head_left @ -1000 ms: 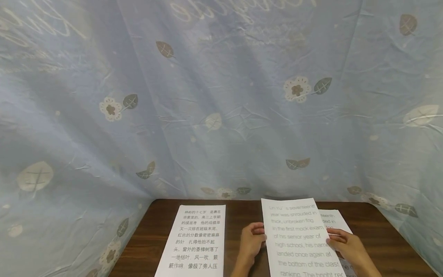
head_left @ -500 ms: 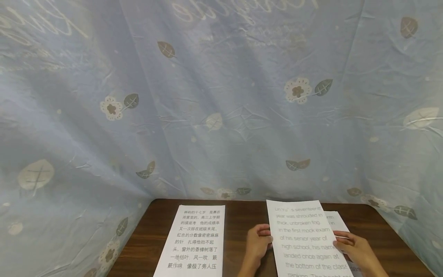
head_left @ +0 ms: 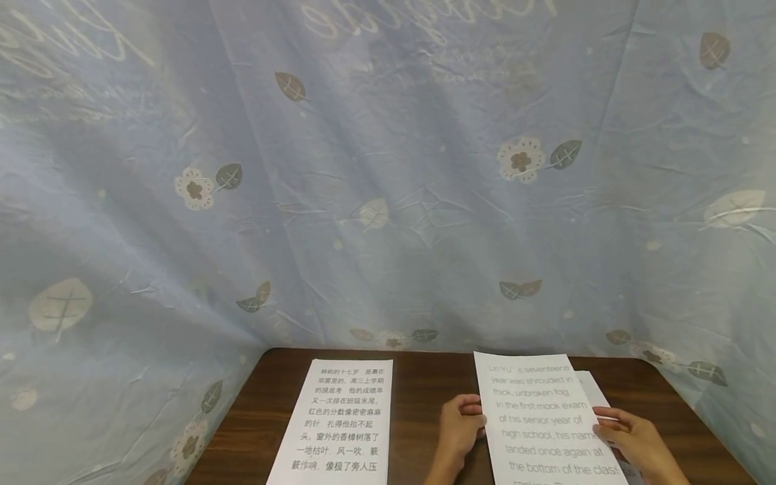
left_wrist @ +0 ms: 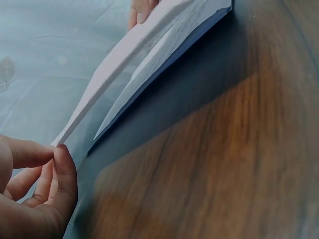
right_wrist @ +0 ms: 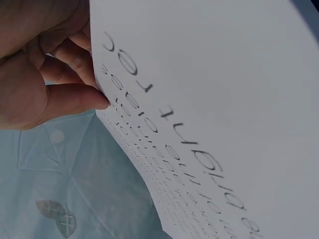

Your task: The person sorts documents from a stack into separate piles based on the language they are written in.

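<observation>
Between both hands a white sheet of paper printed with English text is held up by its side edges. My left hand pinches its left edge between thumb and fingers, which the left wrist view shows close up. At the right edge my right hand pinches it, thumb in front and fingers behind. Beneath, partly covered, lies a stack of printed paper on the table; in the left wrist view a gap shows between the sheet and this stack.
A second stack of paper with Chinese text lies on the left of the dark wooden table. A light blue curtain with leaf and flower prints hangs behind the table and around its sides.
Both hands have moved the held sheet to the right and slightly toward me, so it covers more of the stack beneath. The left stack stays nearly in place.
</observation>
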Demonstrator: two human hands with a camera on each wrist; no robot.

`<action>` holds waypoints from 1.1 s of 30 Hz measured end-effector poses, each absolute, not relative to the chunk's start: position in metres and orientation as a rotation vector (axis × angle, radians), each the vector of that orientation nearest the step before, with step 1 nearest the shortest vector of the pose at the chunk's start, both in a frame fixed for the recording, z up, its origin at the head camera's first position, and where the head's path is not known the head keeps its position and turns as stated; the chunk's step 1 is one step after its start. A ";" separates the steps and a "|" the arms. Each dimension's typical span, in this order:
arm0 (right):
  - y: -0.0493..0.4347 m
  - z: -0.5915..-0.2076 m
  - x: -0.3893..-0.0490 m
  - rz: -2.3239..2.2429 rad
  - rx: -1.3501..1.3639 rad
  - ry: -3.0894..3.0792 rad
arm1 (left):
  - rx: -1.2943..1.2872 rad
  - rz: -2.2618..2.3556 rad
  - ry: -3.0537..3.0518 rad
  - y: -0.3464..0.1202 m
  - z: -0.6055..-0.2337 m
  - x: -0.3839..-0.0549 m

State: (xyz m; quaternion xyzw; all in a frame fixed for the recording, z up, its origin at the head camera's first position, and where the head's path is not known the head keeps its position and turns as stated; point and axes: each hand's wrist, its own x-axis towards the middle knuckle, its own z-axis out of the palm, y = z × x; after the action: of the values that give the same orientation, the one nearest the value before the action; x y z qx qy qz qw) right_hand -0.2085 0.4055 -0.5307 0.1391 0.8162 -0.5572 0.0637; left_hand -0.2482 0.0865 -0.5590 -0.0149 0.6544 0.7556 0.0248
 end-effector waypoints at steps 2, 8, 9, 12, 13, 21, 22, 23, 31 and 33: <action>0.408 -0.531 -0.208 -1.697 0.429 2.448 | -0.048 2.342 2.015 0.089 -0.559 -0.248; 0.415 -0.532 -0.207 -1.685 0.439 2.453 | -0.034 2.349 2.003 0.098 -0.560 -0.247; 0.417 -0.531 -0.207 -1.682 0.441 2.456 | -0.032 2.346 2.007 0.100 -0.560 -0.247; 0.421 -0.530 -0.206 -1.669 0.443 2.464 | -0.043 2.341 2.012 0.105 -0.560 -0.246; 0.423 -0.530 -0.206 -1.665 0.440 2.462 | -0.041 2.339 2.020 0.106 -0.560 -0.246; 0.433 -0.530 -0.204 -1.649 0.439 2.469 | -0.064 2.358 1.999 0.119 -0.563 -0.244; 0.435 -0.531 -0.204 -1.638 0.434 2.475 | -0.068 2.354 2.003 0.121 -0.563 -0.244; 0.437 -0.531 -0.203 -1.626 0.434 2.478 | -0.073 2.350 2.009 0.122 -0.563 -0.243; 0.451 -0.532 -0.205 -1.510 0.435 2.534 | -0.104 2.356 1.997 0.131 -0.562 -0.242; 0.451 -0.532 -0.206 -1.502 0.433 2.536 | -0.090 2.360 2.006 0.132 -0.560 -0.241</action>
State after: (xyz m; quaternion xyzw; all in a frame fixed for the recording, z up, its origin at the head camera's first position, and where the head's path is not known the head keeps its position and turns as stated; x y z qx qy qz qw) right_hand -0.2058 0.4514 -0.5321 0.1448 0.8485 -0.5025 0.0811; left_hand -0.2407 0.1320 -0.5604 -0.0290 0.6471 0.7615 0.0215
